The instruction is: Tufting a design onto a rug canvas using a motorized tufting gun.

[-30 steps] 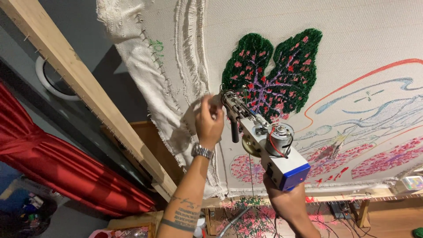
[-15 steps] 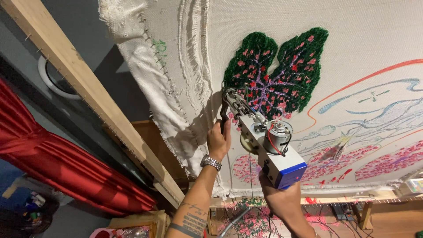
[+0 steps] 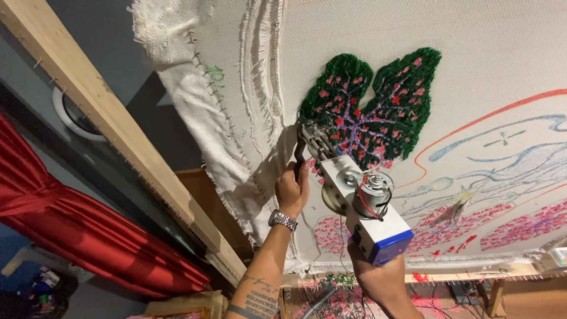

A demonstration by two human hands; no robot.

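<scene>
Head view, both hands (image 3: 292, 190) gripping tufting gun (image 3: 354, 195), canvas (image 3: 413, 35)

No packages, labels, signs or screens clearly in view

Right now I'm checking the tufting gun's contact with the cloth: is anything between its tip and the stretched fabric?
Nothing visible. The tufting gun, gripped by the left hand and right hand, has its tip against the backing cloth at the green tufted leaf.
</scene>
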